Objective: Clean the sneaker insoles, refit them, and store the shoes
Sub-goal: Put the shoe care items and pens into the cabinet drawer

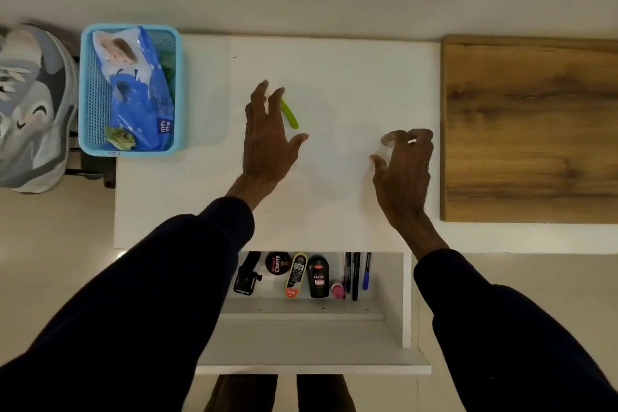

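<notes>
Two hands over white tabletop (351, 77): left hand (271, 137) released, fingers spread, fingertips overlapping one end of green stick (290, 115); right hand (404, 170) curled, grasp indeterminate through blur; grey sneaker (30, 104) far left, beside blue basket (87, 90).

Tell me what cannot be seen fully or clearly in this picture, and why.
Head view only:
Sneaker: cut off by the left edge; its insole does not show.
Green stick: its far end is hidden behind the fingers of the left hand; what it is remains unclear.
Right hand: fingertips blurred; whether they hold anything cannot be told.
Wooden board: cut off by the right edge.
</notes>
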